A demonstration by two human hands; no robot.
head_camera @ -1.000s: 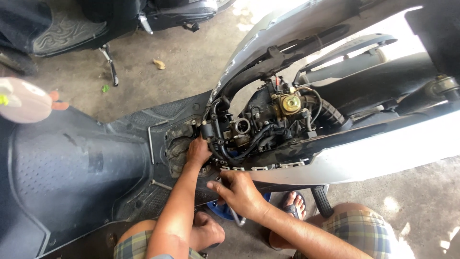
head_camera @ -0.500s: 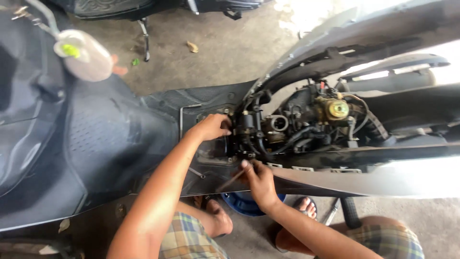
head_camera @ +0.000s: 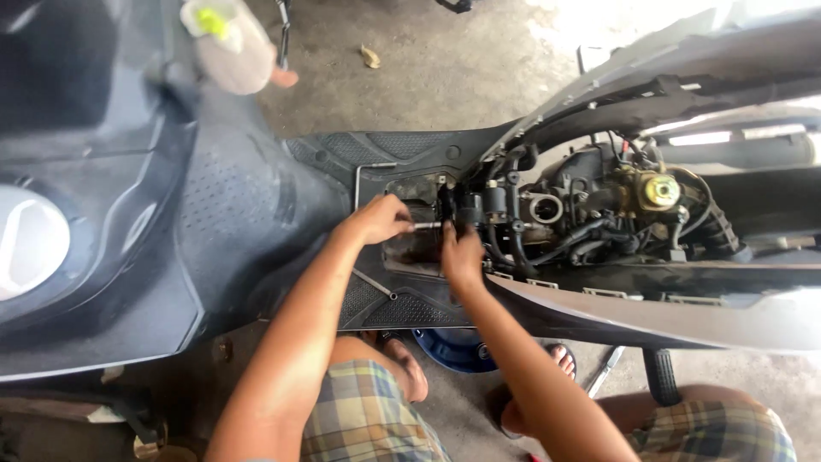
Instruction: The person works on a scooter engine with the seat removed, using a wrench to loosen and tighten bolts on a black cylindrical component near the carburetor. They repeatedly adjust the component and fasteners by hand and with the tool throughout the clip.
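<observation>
A dark grey scooter lies open below me, its engine (head_camera: 590, 210) exposed with black hoses and a brass-coloured cap (head_camera: 661, 190). My left hand (head_camera: 376, 220) grips a thin metal tool (head_camera: 425, 226) that points right into the opening in the footboard (head_camera: 402, 154). My right hand (head_camera: 460, 254) rests just below the tool's tip, its fingers against the black engine parts at the front of the engine. What the fingers hold there is hidden.
The scooter's grey side panel (head_camera: 650, 316) runs along the right. A blue round container (head_camera: 457, 349) sits on the concrete between my sandalled feet. A loose metal tool (head_camera: 605, 370) lies by the stand. Another vehicle's stand (head_camera: 282, 30) is at the top.
The view has swung left and down. My left hand now holds the thin tool horizontally at the opening, and my right hand has risen from the panel edge to the engine parts.
</observation>
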